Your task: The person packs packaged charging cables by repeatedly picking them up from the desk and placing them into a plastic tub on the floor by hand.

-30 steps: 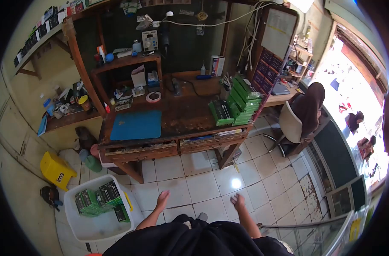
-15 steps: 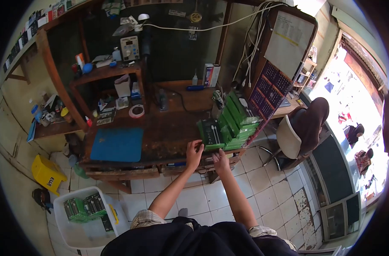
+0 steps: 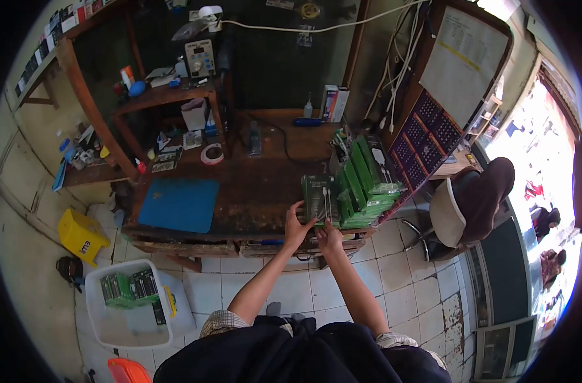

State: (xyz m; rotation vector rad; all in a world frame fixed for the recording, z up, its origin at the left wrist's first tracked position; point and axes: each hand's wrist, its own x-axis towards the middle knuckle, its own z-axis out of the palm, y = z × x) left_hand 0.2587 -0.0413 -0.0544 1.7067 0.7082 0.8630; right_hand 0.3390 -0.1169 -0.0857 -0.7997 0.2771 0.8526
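At the front edge of the wooden desk, a black and green box [image 3: 319, 197] with pictures of white cables is held between both hands. My left hand [image 3: 297, 228] grips its left side and lower corner, fingers curled round it. My right hand [image 3: 330, 239] holds the lower edge near the right corner, thumb on the front. Just right of the held box stands a tall stack of green boxes [image 3: 362, 185], several high, in clear wrapping.
A blue mat [image 3: 179, 204] lies on the desk's left part, with a tape roll [image 3: 212, 154] behind it. A white bin [image 3: 170, 327] with green boxes stands on the floor at left, near a yellow stool [image 3: 82, 236]. At right a person [image 3: 489, 203] sits on a chair [image 3: 445, 214].
Both hands have gone from above the floor up to the desk and have closed on the box beside the stack. The view has moved closer to the desk.
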